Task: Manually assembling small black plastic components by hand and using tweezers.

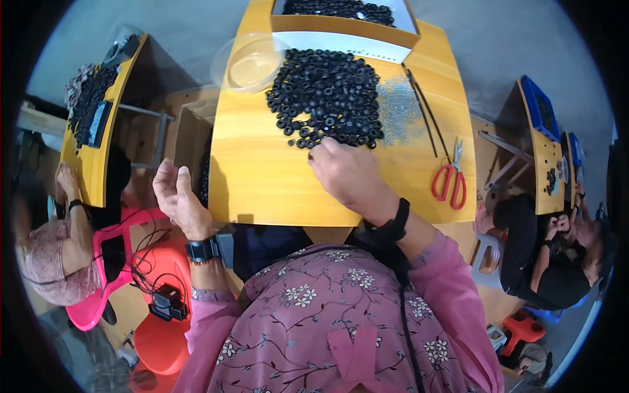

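A heap of small black rings (pixel 324 92), likely rubber or plastic, is spread over the yellow table (pixel 262 183). My right hand (pixel 350 177) is at the near edge of the heap, fingers closed in a pinch against the loose rings. What its fingertips hold is too small to make out. Off the table's left edge, my left hand (pixel 183 200) is raised above a cardboard box, palm turned up. Its fingers are loosely bent and apart, and nothing shows in it. Small silvery pieces (pixel 400 111) lie scattered just right of the heap.
Red-handled scissors (pixel 449 180) and two thin dark rods (pixel 422 108) lie at the right. A clear plastic bowl (pixel 252 65) stands back left; a white-lined box (pixel 344 42) of black parts is behind. The cardboard box (pixel 196 124) stands left. People sit at side tables.
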`<action>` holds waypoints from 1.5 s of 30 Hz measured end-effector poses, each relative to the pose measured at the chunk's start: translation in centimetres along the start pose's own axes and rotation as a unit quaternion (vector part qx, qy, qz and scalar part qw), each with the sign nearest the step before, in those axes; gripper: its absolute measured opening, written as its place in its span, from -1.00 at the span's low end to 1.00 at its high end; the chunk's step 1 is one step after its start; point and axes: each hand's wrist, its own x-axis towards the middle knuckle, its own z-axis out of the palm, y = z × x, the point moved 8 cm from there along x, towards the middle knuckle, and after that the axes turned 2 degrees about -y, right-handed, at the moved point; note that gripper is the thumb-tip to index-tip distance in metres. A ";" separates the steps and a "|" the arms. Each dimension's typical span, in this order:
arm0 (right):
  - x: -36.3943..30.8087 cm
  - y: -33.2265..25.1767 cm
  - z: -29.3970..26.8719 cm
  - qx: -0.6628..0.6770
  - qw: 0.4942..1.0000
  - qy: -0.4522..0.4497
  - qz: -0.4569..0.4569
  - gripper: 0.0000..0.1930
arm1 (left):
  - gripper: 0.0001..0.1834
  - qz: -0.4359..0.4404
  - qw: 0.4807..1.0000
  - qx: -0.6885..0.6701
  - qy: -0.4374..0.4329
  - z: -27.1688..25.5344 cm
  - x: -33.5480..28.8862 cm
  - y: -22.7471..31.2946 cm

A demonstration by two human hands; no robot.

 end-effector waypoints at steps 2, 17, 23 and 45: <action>0.3 -0.8 -0.4 -0.014 0.999 0.002 -0.032 -0.95 | -0.74 -0.003 0.997 -0.044 -0.066 2.3 -1.3 0.9; -4.6 -1.5 -4.4 0.164 0.980 0.109 0.016 -0.80 | -0.87 -0.301 0.823 -0.237 -0.418 15.5 -14.1 1.7; -8.8 1.8 -5.6 0.144 0.979 0.109 0.093 -0.80 | -0.89 -0.182 0.847 -0.080 -0.493 16.6 -15.2 2.0; -9.7 14.5 -8.2 -0.036 0.962 0.044 0.268 -0.90 | -0.82 -0.075 0.850 -0.032 -0.520 16.1 -15.7 1.1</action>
